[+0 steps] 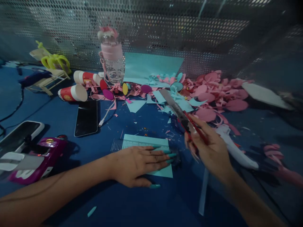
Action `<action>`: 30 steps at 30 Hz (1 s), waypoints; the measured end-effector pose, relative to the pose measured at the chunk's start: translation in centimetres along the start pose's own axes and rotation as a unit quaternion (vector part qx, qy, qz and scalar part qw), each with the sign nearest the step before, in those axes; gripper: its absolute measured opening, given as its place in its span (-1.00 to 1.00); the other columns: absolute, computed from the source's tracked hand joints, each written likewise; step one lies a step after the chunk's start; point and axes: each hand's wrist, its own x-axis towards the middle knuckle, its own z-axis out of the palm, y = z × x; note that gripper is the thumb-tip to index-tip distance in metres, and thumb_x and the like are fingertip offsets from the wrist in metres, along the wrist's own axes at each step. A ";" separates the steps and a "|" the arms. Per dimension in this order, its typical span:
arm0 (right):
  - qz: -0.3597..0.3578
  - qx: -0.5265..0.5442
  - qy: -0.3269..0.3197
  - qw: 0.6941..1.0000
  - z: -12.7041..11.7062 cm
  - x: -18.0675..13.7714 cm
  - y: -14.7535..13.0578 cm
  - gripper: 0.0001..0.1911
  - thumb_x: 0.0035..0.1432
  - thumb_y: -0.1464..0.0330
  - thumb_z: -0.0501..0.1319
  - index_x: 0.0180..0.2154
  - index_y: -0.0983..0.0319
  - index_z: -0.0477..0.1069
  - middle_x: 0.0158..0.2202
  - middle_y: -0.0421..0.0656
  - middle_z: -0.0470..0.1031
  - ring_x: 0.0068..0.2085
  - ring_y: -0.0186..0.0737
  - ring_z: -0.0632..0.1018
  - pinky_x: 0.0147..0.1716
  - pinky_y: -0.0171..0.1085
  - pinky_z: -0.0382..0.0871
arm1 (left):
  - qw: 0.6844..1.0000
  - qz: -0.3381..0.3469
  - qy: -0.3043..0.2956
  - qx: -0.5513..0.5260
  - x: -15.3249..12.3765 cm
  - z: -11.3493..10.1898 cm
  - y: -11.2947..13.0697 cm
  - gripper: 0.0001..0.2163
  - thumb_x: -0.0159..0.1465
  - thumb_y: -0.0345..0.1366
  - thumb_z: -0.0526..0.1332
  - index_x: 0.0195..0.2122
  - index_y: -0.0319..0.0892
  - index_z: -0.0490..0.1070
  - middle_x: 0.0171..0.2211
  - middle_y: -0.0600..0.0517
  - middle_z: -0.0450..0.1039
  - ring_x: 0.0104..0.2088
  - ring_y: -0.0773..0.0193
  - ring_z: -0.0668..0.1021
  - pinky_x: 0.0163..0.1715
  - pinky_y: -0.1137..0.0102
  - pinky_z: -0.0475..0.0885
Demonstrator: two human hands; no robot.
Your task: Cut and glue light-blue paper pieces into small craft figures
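My left hand (139,164) lies flat with its fingers stretched out on a light blue sheet of paper (142,142) and a clear ruler (116,145) on the blue table. My right hand (208,145) is closed round a red-handled utility knife (182,115), held above the table to the right of the sheet, its long blade pointing up and away toward the paper scraps.
Pink and light blue paper cut-outs (213,91) litter the back right. A pink water bottle (111,56), two red-and-white cups (73,93), a black phone (86,117), a purple device (40,157), a glue gun (35,78) and a perforated metal wall (151,28) surround the work spot.
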 end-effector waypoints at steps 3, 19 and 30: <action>-0.010 -0.022 0.038 0.999 -0.5 -0.2 -0.7 -0.58 0.10 0.22 0.13 0.02 0.11 0.27 -0.57 -0.29 0.30 -0.72 -0.49 0.23 -0.83 -0.47 0.12 | 1.000 0.003 -0.001 0.006 -0.1 0.1 0.0 -0.41 0.26 -0.09 -0.11 0.24 -0.31 -0.15 0.25 -0.11 -0.11 0.24 0.15 -0.01 0.23 0.24 -0.15; -0.023 -0.015 0.129 0.991 -1.0 0.2 -0.8 -0.60 0.06 0.22 0.17 -0.02 0.12 0.33 -0.61 -0.32 0.29 -0.77 -0.50 0.24 -0.88 -0.46 0.10 | 1.000 -0.006 -0.001 0.019 -0.1 0.1 0.1 -0.43 0.27 -0.11 -0.13 0.24 -0.30 -0.16 0.25 -0.09 -0.12 0.24 0.16 -0.02 0.23 0.24 -0.14; -0.025 -0.024 0.127 0.991 -0.7 0.3 -0.5 -0.66 0.06 0.19 0.16 -0.09 0.10 0.37 -0.62 -0.32 0.27 -0.78 -0.51 0.20 -0.91 -0.46 0.08 | 1.000 -0.008 -0.006 0.016 -0.1 0.3 0.1 -0.43 0.27 -0.10 -0.14 0.24 -0.31 -0.15 0.26 -0.09 -0.16 0.24 0.15 -0.02 0.23 0.24 -0.14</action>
